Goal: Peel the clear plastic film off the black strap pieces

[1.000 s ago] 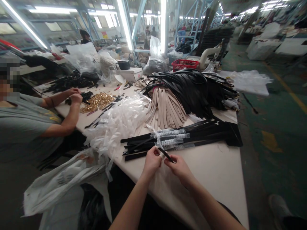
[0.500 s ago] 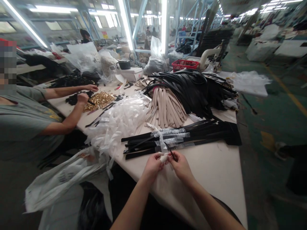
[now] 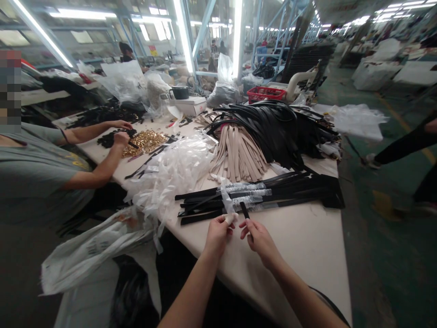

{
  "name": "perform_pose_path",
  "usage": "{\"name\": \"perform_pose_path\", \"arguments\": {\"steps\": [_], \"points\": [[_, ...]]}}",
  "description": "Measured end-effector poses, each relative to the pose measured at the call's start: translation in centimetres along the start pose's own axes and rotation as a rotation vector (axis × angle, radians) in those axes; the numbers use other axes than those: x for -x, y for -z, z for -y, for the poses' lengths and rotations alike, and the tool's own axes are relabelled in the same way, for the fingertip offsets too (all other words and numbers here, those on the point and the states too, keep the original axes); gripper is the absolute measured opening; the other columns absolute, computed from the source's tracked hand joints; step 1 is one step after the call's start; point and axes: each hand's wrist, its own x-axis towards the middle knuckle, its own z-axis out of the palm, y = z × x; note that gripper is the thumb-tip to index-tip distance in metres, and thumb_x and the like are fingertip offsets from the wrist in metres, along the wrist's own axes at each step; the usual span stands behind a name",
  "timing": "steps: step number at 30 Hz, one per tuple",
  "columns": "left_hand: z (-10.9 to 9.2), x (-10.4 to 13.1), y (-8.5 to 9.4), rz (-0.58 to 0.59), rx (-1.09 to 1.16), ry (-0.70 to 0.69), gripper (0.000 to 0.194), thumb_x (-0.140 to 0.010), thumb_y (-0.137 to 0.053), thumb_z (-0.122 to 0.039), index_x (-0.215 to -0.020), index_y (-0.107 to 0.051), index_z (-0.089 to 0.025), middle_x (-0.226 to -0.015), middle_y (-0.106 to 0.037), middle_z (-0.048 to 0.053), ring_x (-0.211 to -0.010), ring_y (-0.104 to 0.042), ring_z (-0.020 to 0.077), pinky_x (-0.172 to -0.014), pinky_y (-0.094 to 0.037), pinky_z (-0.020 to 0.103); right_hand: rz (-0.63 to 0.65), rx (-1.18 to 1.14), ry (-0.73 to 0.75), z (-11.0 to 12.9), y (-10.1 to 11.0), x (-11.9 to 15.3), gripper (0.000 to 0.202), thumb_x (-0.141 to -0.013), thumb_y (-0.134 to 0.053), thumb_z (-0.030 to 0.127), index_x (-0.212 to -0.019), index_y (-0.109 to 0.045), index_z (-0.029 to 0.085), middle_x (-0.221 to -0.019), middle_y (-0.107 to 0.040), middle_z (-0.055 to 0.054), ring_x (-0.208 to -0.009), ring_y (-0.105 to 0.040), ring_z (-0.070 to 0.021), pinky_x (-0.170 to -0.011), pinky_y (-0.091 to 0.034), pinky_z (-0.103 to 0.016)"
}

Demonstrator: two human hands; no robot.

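My left hand [image 3: 218,234] pinches a translucent white plastic strip [image 3: 226,199]; white wrapping covers its thumb. Just to the right, my right hand [image 3: 260,239] grips a narrow black strap [image 3: 244,210] between thumb and fingers, its end pointing up and away. A small gap separates the two hands above the table's front edge. Beyond them lie several long black straps [image 3: 201,211], side by side, with clear plastic wrapped [image 3: 251,193] around their middles. A tangled heap of white plastic strips [image 3: 174,166] is to the left of these.
Beige straps [image 3: 235,157] and a large pile of black straps [image 3: 273,132] cover the back of the table [image 3: 300,255]. At left, a co-worker's hands [image 3: 120,136] handle black pieces beside gold metal parts [image 3: 148,141]. A red basket [image 3: 265,94] stands behind. Someone's leg [image 3: 403,143] shows in the right aisle.
My hands have moved apart slightly. The black strap in my right hand now points up, clear of the left hand. A person's legs have come further into view at right.
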Motion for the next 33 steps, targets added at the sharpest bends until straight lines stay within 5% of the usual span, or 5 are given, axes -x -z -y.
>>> {"name": "perform_pose_path", "arguments": {"steps": [8, 21, 26, 30, 33], "points": [[-1.9, -0.2, -1.0, -0.095, 0.274, 0.072, 0.034, -0.066, -0.083, -0.042, -0.084, -0.075, -0.014, -0.089, -0.071, 0.009, -0.070, -0.060, 0.0121, -0.058, -0.043, 0.021, 0.082, 0.030, -0.061, -0.6, -1.9, 4.1, 0.054, -0.096, -0.036, 0.060, -0.091, -0.062, 0.013, -0.056, -0.067, -0.004, -0.031, -0.043, -0.0071, -0.033, -0.024, -0.017], [-1.4, 1.9, -0.8, -0.026, 0.195, 0.057, 0.041, -0.065, -0.082, -0.048, -0.077, -0.074, -0.010, -0.070, -0.066, 0.006, -0.059, -0.054, 0.0121, -0.054, -0.037, 0.024, 0.203, 0.110, -0.136, -1.3, -2.0, 3.0, 0.060, -0.091, -0.037, 0.069, -0.093, -0.061, 0.014, -0.061, -0.068, -0.005, -0.030, -0.046, -0.0081, -0.032, -0.025, -0.018], [-0.5, 2.6, -0.2, 0.103, 0.107, 0.073, 0.043, -0.066, -0.080, -0.048, -0.076, -0.074, -0.007, -0.065, -0.064, 0.006, -0.050, -0.047, 0.0093, -0.053, -0.034, 0.025, 0.277, 0.066, -0.176, -1.4, -1.3, 1.7, 0.063, -0.087, -0.043, 0.072, -0.098, -0.064, 0.014, -0.070, -0.070, -0.008, -0.034, -0.051, -0.0109, -0.033, -0.032, -0.022], [-2.1, 2.1, 0.7, -0.070, 0.097, -0.023, 0.038, -0.069, -0.077, -0.046, -0.079, -0.075, -0.009, -0.072, -0.068, 0.008, -0.059, -0.055, 0.0131, -0.055, -0.037, 0.024, 0.265, 0.037, -0.238, -1.9, -0.7, 1.8, 0.065, -0.076, -0.061, 0.072, -0.108, -0.065, 0.015, -0.098, -0.074, -0.016, -0.065, -0.070, -0.0226, -0.053, -0.054, -0.032], [-3.1, 1.7, 1.1, -0.164, 0.113, -0.085, 0.035, -0.072, -0.076, -0.045, -0.080, -0.074, -0.011, -0.078, -0.070, 0.008, -0.065, -0.056, 0.0134, -0.057, -0.039, 0.023, 0.280, 0.136, -0.226, -1.7, -0.8, 2.4, 0.063, -0.080, -0.056, 0.073, -0.101, -0.067, 0.014, -0.095, -0.074, -0.017, -0.071, -0.071, -0.0240, -0.060, -0.054, -0.033]]}}
